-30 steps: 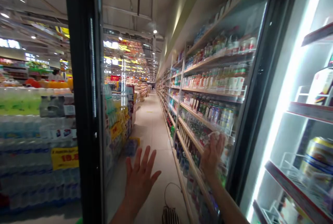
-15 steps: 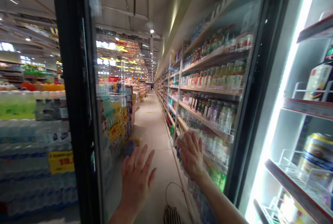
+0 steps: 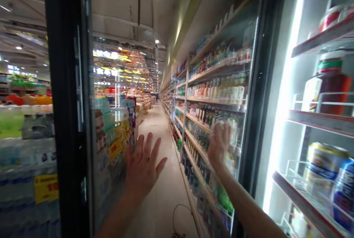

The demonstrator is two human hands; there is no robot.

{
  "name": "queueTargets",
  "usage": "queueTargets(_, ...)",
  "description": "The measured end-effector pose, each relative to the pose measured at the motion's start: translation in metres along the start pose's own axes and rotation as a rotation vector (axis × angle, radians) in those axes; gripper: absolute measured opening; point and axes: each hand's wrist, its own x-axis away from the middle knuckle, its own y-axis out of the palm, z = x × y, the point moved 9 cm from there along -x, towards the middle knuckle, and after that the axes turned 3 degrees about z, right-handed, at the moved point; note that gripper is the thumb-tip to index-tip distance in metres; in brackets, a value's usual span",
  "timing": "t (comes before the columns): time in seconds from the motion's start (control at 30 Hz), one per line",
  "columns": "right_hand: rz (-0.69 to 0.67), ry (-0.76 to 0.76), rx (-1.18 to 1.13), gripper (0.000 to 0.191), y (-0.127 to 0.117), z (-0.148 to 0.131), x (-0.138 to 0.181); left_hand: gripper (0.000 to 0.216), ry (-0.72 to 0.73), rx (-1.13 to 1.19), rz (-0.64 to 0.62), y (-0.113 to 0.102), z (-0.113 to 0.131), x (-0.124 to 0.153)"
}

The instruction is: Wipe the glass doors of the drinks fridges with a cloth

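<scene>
An open glass cooler door with a black frame stands in front of me. My left hand lies flat against the glass, fingers spread and holding nothing. My right hand is higher up on the glass near the door's right edge, pressed over a pale cloth that shows only faintly under the palm. The hand is blurred by motion.
To the right, the lit cooler interior holds wire shelves with cans and a red bottle. Through the glass I see a long aisle floor, drink shelves and stacked water packs at left.
My right hand swept left across the glass with the cloth, then back right and upward. My left hand rose slightly but stayed flat on the glass. The view shifted a little right.
</scene>
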Motion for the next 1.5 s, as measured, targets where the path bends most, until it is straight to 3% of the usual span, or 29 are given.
queueTargets(0.07, -0.194, -0.297, -0.084, 0.049, 0.017, -0.033, 0.004, 0.069, -0.002, 0.008, 0.007, -0.002, 0.0, -0.001)
queueTargets(0.1, -0.231, -0.367, -0.092, 0.047, 0.021, -0.036, 0.001, 0.069, 0.002, 0.008, 0.018, -0.003, 0.0, -0.002)
queueTargets(0.17, -0.123, -0.238, -0.035, 0.044, 0.017, -0.008, -0.029, 0.067, 0.014, -0.004, 0.032, -0.003, 0.0, -0.003)
queueTargets(0.23, 0.091, 0.067, 0.05, 0.046, 0.003, 0.036, -0.063, 0.067, 0.025, -0.016, 0.046, -0.003, 0.0, -0.003)
queueTargets(0.3, 0.148, 0.163, 0.064, 0.048, 0.002, 0.044, -0.084, 0.067, 0.037, -0.024, 0.051, -0.003, 0.0, -0.003)
queueTargets(0.33, 0.101, 0.09, 0.045, 0.047, 0.009, 0.029, -0.089, 0.068, 0.039, -0.026, 0.055, -0.002, 0.001, -0.002)
queueTargets(0.43, -0.188, -0.449, -0.081, 0.041, 0.036, -0.054, -0.078, 0.068, 0.065, -0.036, 0.068, -0.006, 0.004, 0.0)
queueTargets(0.47, -0.241, -0.568, -0.103, 0.04, 0.04, -0.071, -0.073, 0.066, 0.062, -0.026, 0.073, -0.009, 0.004, -0.001)
queueTargets(0.5, -0.237, -0.591, -0.103, 0.04, 0.042, -0.076, -0.078, 0.064, 0.061, -0.007, 0.079, -0.013, 0.003, -0.004)
queueTargets(0.53, -0.179, -0.514, -0.084, 0.041, 0.041, -0.07, -0.092, 0.061, 0.061, 0.019, 0.085, -0.018, 0.0, -0.009)
queueTargets(0.63, 0.098, -0.044, 0.007, 0.046, 0.031, -0.023, -0.147, 0.054, 0.024, 0.06, 0.114, -0.035, -0.016, -0.035)
queueTargets(0.67, 0.138, 0.019, 0.013, 0.047, 0.031, -0.02, -0.159, 0.053, 0.001, 0.045, 0.125, -0.04, -0.024, -0.045)
queueTargets(0.7, 0.13, -0.009, 0.007, 0.046, 0.035, -0.027, -0.168, 0.054, -0.018, 0.022, 0.131, -0.043, -0.032, -0.054)
queueTargets(0.73, 0.068, -0.128, -0.01, 0.045, 0.042, -0.046, -0.173, 0.056, -0.034, 0.0, 0.128, -0.045, -0.038, -0.062)
queueTargets(0.83, -0.186, -0.604, -0.083, 0.04, 0.061, -0.106, -0.166, 0.061, -0.028, -0.021, 0.11, -0.044, -0.048, -0.071)
queueTargets(0.87, -0.197, -0.611, -0.091, 0.039, 0.061, -0.11, -0.17, 0.061, -0.024, -0.021, 0.109, -0.044, -0.048, -0.071)
queueTargets(1.0, 0.055, -0.059, -0.022, 0.046, 0.046, -0.07, -0.213, 0.063, -0.021, -0.026, 0.127, -0.047, -0.043, -0.067)
queueTargets(1.03, 0.074, -0.043, -0.017, 0.046, 0.045, -0.075, -0.214, 0.063, -0.016, -0.023, 0.134, -0.049, -0.042, -0.067)
queueTargets(1.07, 0.051, -0.127, -0.023, 0.046, 0.048, -0.091, -0.212, 0.062, -0.013, -0.017, 0.141, -0.05, -0.04, -0.067)
queueTargets(1.17, -0.149, -0.679, -0.07, 0.044, 0.064, -0.158, -0.182, 0.059, -0.018, 0.018, 0.151, -0.054, -0.04, -0.068)
queueTargets(1.2, -0.18, -0.733, -0.064, 0.044, 0.067, -0.164, -0.18, 0.058, -0.022, 0.031, 0.151, -0.054, -0.041, -0.068)
queueTargets(1.23, -0.176, -0.672, -0.046, 0.045, 0.068, -0.159, -0.188, 0.056, -0.022, 0.04, 0.15, -0.054, -0.041, -0.068)
queueTargets(1.33, -0.046, -0.16, 0.012, 0.047, 0.062, -0.12, -0.232, 0.053, -0.012, 0.057, 0.165, -0.054, -0.041, -0.068)
queueTargets(1.37, -0.028, -0.093, 0.006, 0.047, 0.061, -0.12, -0.237, 0.052, -0.01, 0.059, 0.17, -0.055, -0.041, -0.067)
queueTargets(1.4, -0.04, -0.139, -0.016, 0.046, 0.062, -0.135, -0.237, 0.051, -0.003, 0.055, 0.172, -0.055, -0.042, -0.067)
queueTargets(1.43, -0.075, -0.282, -0.051, 0.045, 0.065, -0.16, -0.23, 0.05, 0.013, 0.045, 0.17, -0.056, -0.042, -0.066)
queueTargets(1.5, -0.185, -0.706, -0.132, 0.044, 0.068, -0.22, -0.197, 0.05, 0.082, 0.02, 0.138, -0.059, -0.041, -0.065)
